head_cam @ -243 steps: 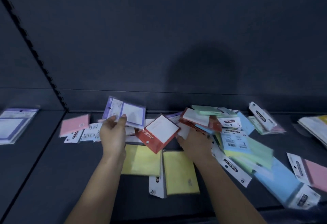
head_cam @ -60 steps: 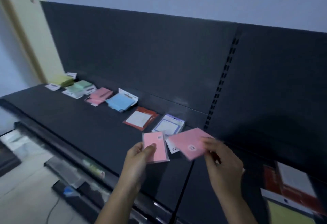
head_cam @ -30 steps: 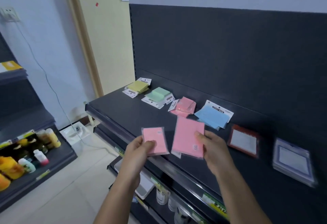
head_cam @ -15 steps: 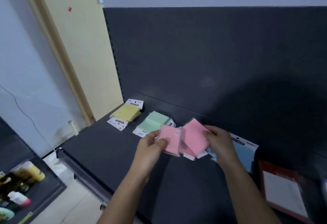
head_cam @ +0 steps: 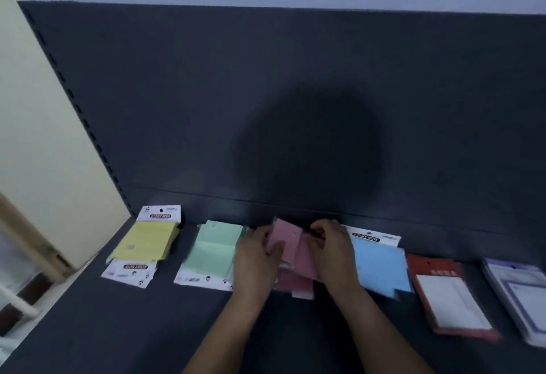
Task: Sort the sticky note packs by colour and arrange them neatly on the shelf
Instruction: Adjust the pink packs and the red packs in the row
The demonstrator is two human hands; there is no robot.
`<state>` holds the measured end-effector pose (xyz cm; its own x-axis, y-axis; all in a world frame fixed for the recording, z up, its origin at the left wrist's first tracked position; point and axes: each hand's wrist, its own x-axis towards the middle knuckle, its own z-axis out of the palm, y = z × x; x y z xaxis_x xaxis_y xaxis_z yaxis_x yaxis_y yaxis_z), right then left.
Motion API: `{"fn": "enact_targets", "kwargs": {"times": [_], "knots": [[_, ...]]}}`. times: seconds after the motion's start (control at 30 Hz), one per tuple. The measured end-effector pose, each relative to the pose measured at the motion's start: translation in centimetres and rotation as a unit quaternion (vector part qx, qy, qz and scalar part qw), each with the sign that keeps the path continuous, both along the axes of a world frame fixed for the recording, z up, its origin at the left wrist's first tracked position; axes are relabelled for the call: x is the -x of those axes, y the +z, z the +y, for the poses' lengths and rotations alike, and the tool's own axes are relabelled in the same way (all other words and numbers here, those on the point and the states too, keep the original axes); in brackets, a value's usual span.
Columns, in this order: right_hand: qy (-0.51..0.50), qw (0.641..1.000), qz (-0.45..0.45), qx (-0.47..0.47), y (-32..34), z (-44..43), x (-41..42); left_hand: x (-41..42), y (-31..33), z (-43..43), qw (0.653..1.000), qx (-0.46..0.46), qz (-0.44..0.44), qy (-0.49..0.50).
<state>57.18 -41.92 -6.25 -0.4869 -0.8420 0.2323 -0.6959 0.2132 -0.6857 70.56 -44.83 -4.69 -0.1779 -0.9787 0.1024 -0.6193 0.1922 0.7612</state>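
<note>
The left grip (head_cam: 256,258) is pinching a pink pack (head_cam: 284,234) by its edge, and the right grip (head_cam: 334,251) is clasping a second pink pack (head_cam: 307,264) beside it. Both packs are hanging just over the pink stack (head_cam: 295,284) on the shelf (head_cam: 133,329), though blur is hiding whether they are touching it. The risk is lying in the release: the packs could be landing crooked and sliding off. The knuckles are also crowding the green stack (head_cam: 212,251) just left of the pink stack and the blue stack (head_cam: 381,267) just right.
</note>
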Motion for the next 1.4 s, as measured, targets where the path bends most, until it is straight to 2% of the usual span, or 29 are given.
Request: {"fn": "enact_targets", "kwargs": {"times": [0.1,0.17,0.27,0.4,0.53,0.67,0.77,0.9,1.07,1.23,1.4], "knots": [[-0.024,1.000,0.019,0.002,0.1,0.1,-0.3,-0.2,-0.5,-0.5,0.988,0.051,-0.146,-0.008],[-0.030,0.999,0.031,-0.005,0.2,0.1,-0.8,-0.3,-0.9,-0.7,0.986,0.035,-0.163,-0.017],[-0.036,0.998,0.042,0.006,0.4,0.6,-1.5,-0.6,-1.2,-0.9,0.994,0.016,-0.102,-0.025],[-0.043,0.997,0.061,0.030,1.4,2.5,-1.8,-1.0,-0.4,-0.4,0.997,0.056,0.047,-0.026],[-0.061,0.997,0.047,0.025,2.6,5.3,-0.9,0.0,1.0,0.9,0.988,0.112,0.095,-0.054],[-0.099,0.993,0.054,0.027,3.4,10.2,1.1,3.2,2.3,4.1,0.977,0.101,0.142,-0.123],[-0.159,0.985,0.069,0.020,3.9,15.5,3.9,6.9,2.3,8.0,0.960,0.071,0.149,-0.227],[-0.246,0.966,0.081,-0.018,4.3,25.2,8.1,12.0,1.9,14.8,0.935,0.050,0.076,-0.344],[-0.361,0.927,0.077,-0.063,5.0,39.5,12.3,18.4,1.7,25.6,0.895,0.026,0.048,-0.442],[-0.465,0.882,0.070,-0.045,5.7,52.9,14.8,24.2,2.7,36.8,0.853,0.015,0.023,-0.521],[-0.538,0.840,0.064,-0.014,5.5,62.7,15.9,28.5,3.9,44.9,0.826,-0.034,0.059,-0.560]]}}
